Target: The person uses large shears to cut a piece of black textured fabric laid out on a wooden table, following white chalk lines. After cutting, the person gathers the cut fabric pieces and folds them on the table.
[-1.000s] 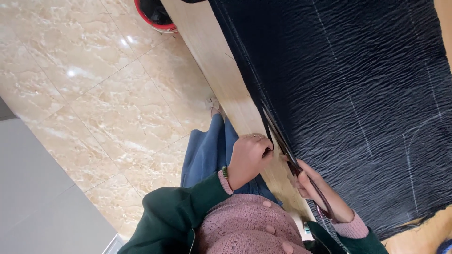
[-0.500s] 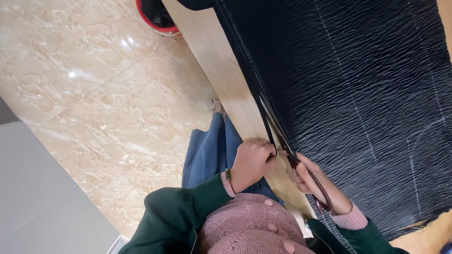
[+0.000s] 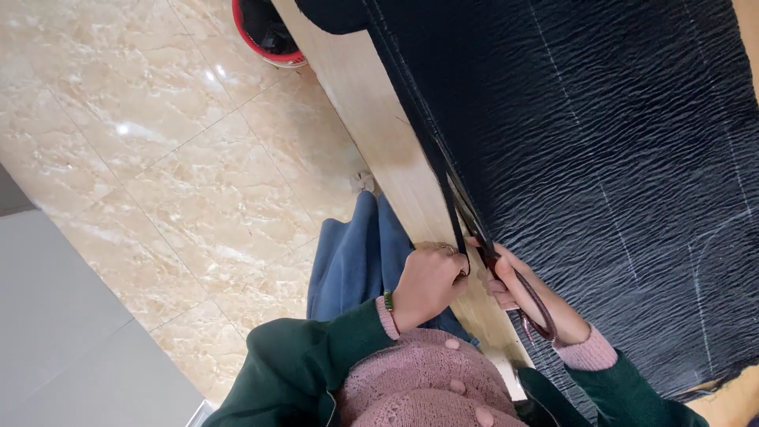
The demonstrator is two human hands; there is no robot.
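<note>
A large sheet of black crinkled fabric (image 3: 601, 150) with faint chalk lines lies on a pale wooden table (image 3: 371, 111). My right hand (image 3: 526, 296) grips dark red-handled scissors (image 3: 506, 277), whose blades run along the fabric's edge near the table's side. My left hand (image 3: 427, 285) pinches the narrow black strip (image 3: 452, 213) that is cut free from the fabric edge, just left of the scissors. Both arms wear dark green sleeves with pink cuffs.
A red round bin (image 3: 265, 35) stands on the beige marble tile floor (image 3: 158, 158) at the top by the table's end. My blue trousers (image 3: 356, 261) show below the table edge. A grey surface (image 3: 63, 332) fills the lower left.
The view has shifted slightly. The scissors and both hands have crept a little further along the fabric's edge, with the left hand still on the cut strip.
</note>
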